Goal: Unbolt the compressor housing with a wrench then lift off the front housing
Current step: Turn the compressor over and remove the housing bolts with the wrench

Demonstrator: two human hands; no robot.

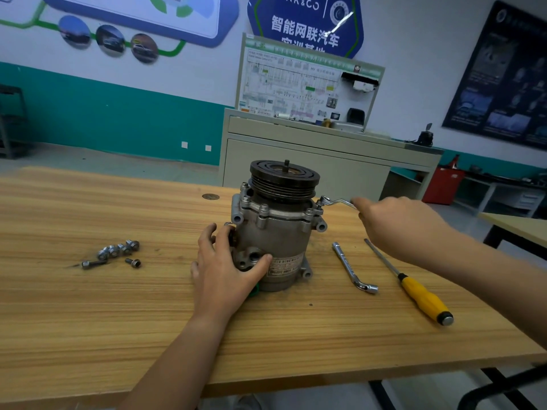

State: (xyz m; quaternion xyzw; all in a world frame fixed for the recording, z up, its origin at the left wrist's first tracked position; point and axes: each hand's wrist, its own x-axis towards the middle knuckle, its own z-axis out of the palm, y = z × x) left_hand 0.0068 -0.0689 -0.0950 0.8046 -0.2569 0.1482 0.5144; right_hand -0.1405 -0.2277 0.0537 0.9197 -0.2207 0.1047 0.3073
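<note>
Wrench (337, 202) was on the bolt, and the compressor (275, 232) stood upright in the middle of the wooden table (88, 321)!

Far left, a little heap of loose bolts (118, 253) lay on the wood, well apart from the action. Next, the left hand (228, 267) gripped the compressor's lower body, fingers round its left side, thumb across the front. The black pulley (284, 179) sat on top, and the front housing was in place with bolts showing in its flange. At the flange's right edge the wrench's ring end sat on a bolt, and the right hand (396, 226) was closed tight round its handle. Further right, an L-shaped socket wrench (353, 267) and a yellow-handled screwdriver (414, 288) lay on the table.
</note>
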